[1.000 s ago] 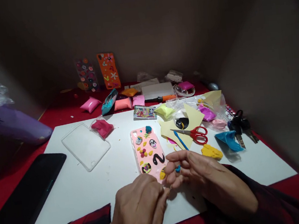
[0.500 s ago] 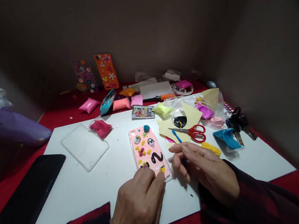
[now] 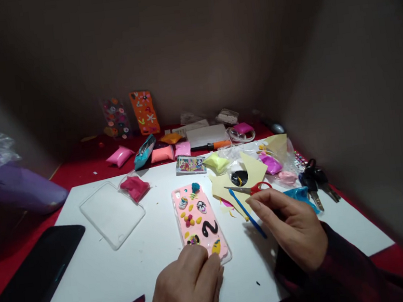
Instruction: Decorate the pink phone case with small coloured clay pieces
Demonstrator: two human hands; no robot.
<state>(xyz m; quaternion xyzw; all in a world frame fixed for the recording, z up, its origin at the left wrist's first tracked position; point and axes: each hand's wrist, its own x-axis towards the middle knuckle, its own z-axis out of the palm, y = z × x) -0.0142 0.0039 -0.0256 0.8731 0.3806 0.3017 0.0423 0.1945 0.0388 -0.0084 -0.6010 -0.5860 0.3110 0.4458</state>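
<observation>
A pink phone case [image 3: 194, 224] lies on the white board, decorated with small clay pieces: yellow petals, a black squiggle [image 3: 209, 228], a teal lump and a yellow leaf-like shape. My left hand [image 3: 187, 278] is closed at its lower edge, thumb and forefinger against the case and covering that end. To the right, my right hand [image 3: 293, 223] is raised over the board with thumb and fingertips drawn together; whatever may be between them is hidden. Beside its fingers lies a blue modelling tool [image 3: 248, 213]. Red-handled scissors [image 3: 260, 188] are partly behind this hand.
A clear case [image 3: 112, 214] and a red clay packet [image 3: 135, 187] lie left, beside a black slab [image 3: 38, 281]. Paper scraps [image 3: 254, 168], clay packets and keys [image 3: 314, 182] crowd the right. Behind, an orange decorated case [image 3: 145, 113] leans on the wall.
My right hand has moved right and up, away from the phone case, uncovering the blue tool and covering the yellow clay and scissor handles. My left hand stays at the case. The view has tilted up slightly.
</observation>
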